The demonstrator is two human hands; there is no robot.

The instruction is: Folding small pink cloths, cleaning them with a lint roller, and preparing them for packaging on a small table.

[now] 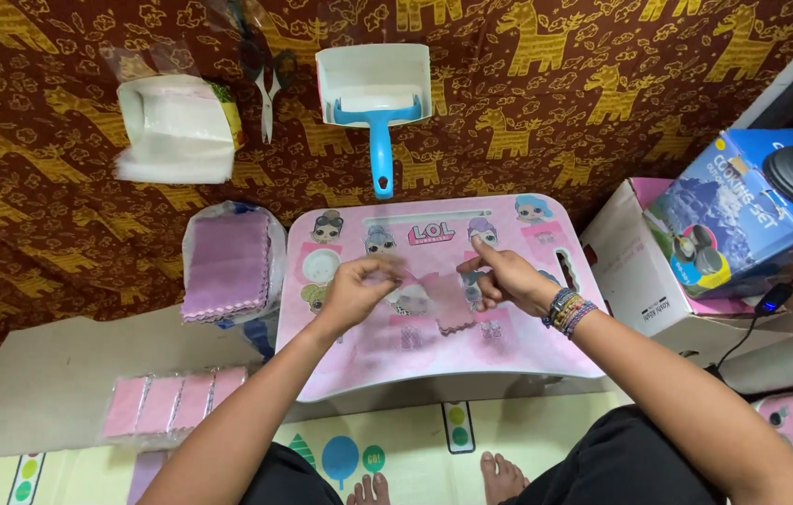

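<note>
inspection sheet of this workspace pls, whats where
surface: pink lap table on a patterned floor cloth
job's things: clear bag with a pink cloth, between both hands
clutter: stack of pink cloths, packed cloths, bag pile, scissors, blue squeegee
grippers: left hand and right hand, fingers pinching the bag
cables: black cable at right
surroundings: cardboard boxes

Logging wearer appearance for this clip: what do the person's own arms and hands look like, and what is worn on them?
Both forearms are bare, with no sleeves and no gloves. The right hand has a stack of beaded bracelets at the wrist, in dark, yellowish and purple strands. The left hand shows no bracelet, and no rings can be made out.
</note>
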